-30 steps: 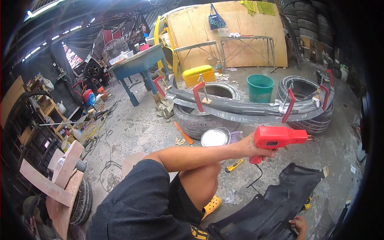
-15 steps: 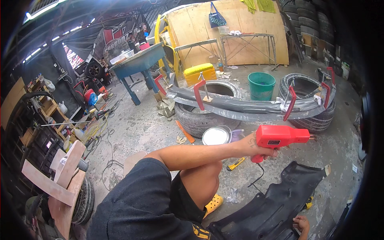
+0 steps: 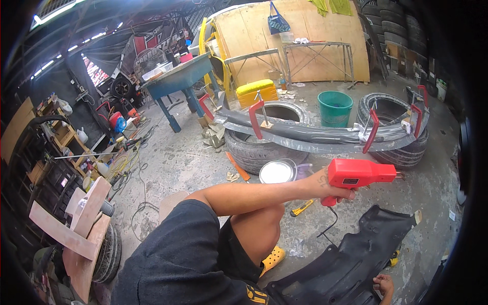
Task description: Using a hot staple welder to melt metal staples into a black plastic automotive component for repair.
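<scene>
A scuffed, blotchy grey concrete floor (image 3: 175, 152) spreads through the workshop. At the back, a broad plywood panel (image 3: 330, 30) stands upright, yellow-green cloths (image 3: 340, 6) over its top edge and a blue bag (image 3: 278, 25) hanging against it. Metal trestles (image 3: 254, 55) stand in front. Left of them is a blue counter (image 3: 180, 79). Stacked tyres (image 3: 396, 25) rise at the dim right. Wooden shelving (image 3: 63, 137) occupies the left side, and lit tubes (image 3: 48, 65) line the dark ceiling (image 3: 117, 11). A bright patterned patch (image 3: 95, 72) among dark sheeting (image 3: 68, 81) may be a window; glare obscures it.
</scene>
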`<state>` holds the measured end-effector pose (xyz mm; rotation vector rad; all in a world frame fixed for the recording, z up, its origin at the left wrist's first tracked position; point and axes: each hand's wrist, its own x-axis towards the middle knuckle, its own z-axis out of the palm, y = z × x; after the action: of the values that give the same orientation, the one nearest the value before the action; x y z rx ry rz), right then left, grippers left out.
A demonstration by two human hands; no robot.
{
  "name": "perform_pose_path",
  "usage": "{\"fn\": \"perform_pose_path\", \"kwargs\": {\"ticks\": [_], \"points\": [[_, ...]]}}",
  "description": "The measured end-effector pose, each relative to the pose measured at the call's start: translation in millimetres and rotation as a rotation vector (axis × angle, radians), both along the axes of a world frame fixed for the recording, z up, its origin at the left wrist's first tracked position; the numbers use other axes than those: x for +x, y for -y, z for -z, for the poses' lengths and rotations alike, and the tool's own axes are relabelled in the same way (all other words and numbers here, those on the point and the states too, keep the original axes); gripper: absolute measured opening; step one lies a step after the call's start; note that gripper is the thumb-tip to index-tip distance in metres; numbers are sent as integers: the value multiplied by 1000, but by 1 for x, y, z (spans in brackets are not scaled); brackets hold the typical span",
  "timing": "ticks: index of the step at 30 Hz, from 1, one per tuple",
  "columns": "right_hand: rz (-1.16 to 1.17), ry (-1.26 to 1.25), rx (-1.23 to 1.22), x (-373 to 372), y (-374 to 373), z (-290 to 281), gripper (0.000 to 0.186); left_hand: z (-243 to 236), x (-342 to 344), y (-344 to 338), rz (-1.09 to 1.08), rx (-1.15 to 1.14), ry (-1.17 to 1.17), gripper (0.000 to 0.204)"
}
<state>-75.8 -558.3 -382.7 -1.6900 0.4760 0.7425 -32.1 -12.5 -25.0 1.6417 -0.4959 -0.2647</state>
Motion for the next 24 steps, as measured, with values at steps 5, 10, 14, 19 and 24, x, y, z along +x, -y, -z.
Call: {"fn": "perform_pose_path", "kwargs": {"ticks": [5, 10, 14, 19, 24], "points": [[-4, 12, -38, -1, 7, 7, 13, -3, -1, 2, -6, -6, -13, 32], [-14, -2, -54, 7, -5, 2, 11, -7, -4, -1, -17, -7, 18, 32], [44, 124, -3, 6, -7, 2, 11, -4, -6, -1, -12, -3, 44, 31], [53, 124, -127, -3, -2, 9, 19, 15, 1, -4, -62, 58, 99, 39], [-80, 200, -172, 5, -2, -6, 20, -5, 0, -13, -142, 248, 7, 44]]}}
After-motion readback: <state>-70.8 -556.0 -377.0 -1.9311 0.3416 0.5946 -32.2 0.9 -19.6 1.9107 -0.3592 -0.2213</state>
